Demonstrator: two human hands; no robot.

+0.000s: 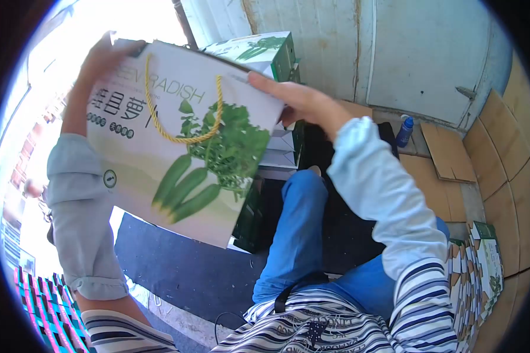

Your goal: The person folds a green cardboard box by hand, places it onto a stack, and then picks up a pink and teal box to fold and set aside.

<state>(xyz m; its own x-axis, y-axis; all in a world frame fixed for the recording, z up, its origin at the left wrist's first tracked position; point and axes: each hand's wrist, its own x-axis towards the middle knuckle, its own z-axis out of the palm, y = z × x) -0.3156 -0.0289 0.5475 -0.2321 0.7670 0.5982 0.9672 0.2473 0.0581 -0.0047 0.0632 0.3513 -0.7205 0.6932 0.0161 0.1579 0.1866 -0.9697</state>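
Observation:
A white carton (pixel 129 159) printed with green radishes and a yellow rope handle (pixel 188 140) is held up, tilted, over the dark mat. At its upper right edge my right hand (pixel 300 100) grips it, thumb on the printed face and fingers behind. My left hand (pixel 107 56), blurred, holds the upper left corner. Behind the held carton stands a stack of similar white and green boxes (pixel 284 59), partly covered by it.
Flat brown cardboard (pixel 447 150) lies by the wall near a blue bottle (pixel 404 132). Folded cartons (pixel 487 259) are piled at the right. Pink and black stacked pieces (pixel 53 312) stand at lower left. Part of another person (pixel 34 189) shows at far left.

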